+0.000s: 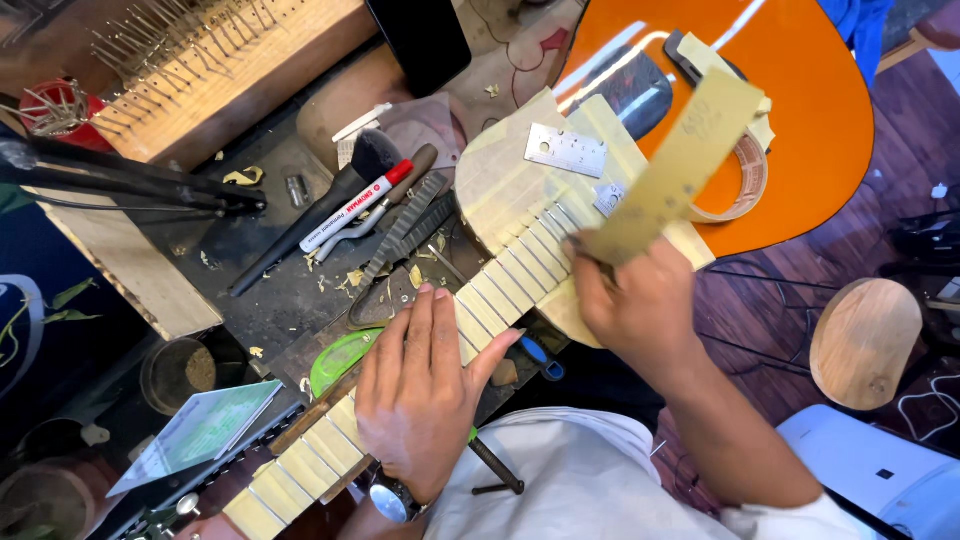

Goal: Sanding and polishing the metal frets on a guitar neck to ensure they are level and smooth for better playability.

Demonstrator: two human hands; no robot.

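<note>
Orange guitar on cluttered workbench; left hand flat, fingers released on neck; right hand fingers grasping sandpaper strip.

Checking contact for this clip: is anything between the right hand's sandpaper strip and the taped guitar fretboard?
Nothing visible. The right hand presses the sandpaper strip straight onto the taped fretboard; the left hand rests lower on the neck.

Guitar neck lies across the worktop; left hand on it, right hand right of it, marker left, metal plate and tape roll behind it on the guitar body.
</note>
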